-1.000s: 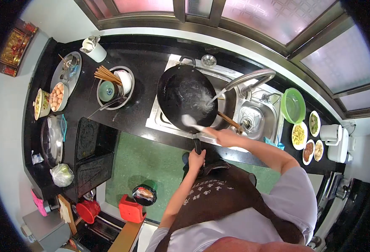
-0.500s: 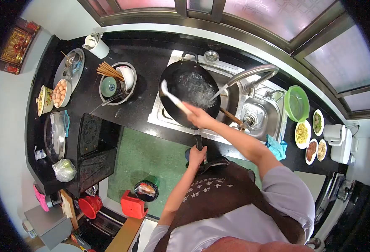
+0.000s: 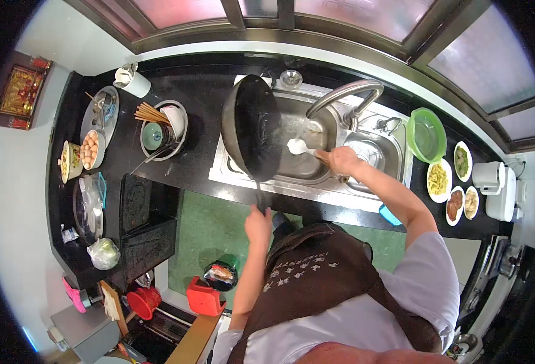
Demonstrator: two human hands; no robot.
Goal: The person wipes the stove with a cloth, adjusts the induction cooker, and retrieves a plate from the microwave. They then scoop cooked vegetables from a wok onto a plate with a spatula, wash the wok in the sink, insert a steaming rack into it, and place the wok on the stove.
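Note:
My left hand (image 3: 258, 225) is closed around the handle of a black wok (image 3: 252, 130). The wok is tipped steeply on its side over the left part of the sink, with its wet inside facing right. In my right hand (image 3: 344, 161) is a wooden-handled tool with a white head (image 3: 298, 146), which looks like a dish brush. Its head is over the larger sink basin (image 3: 316, 173), right of the wok and apart from it. The curved metal faucet (image 3: 346, 91) arches above the basin. Whether water runs from it is unclear.
Right of the sink are a green basin (image 3: 426, 136) and several plates of cut food, including yellow strips (image 3: 438, 180). On the left stand a pot (image 3: 180, 130) with chopsticks and bowls, a bowl of eggs (image 3: 90, 149) and a bagged vegetable (image 3: 103, 253). A blue cloth (image 3: 390, 215) is at the counter's front edge.
The wok has gone from lying nearly level, with water splashing in it, to tipped on its side. My right hand has moved right, out of the wok and over the sink.

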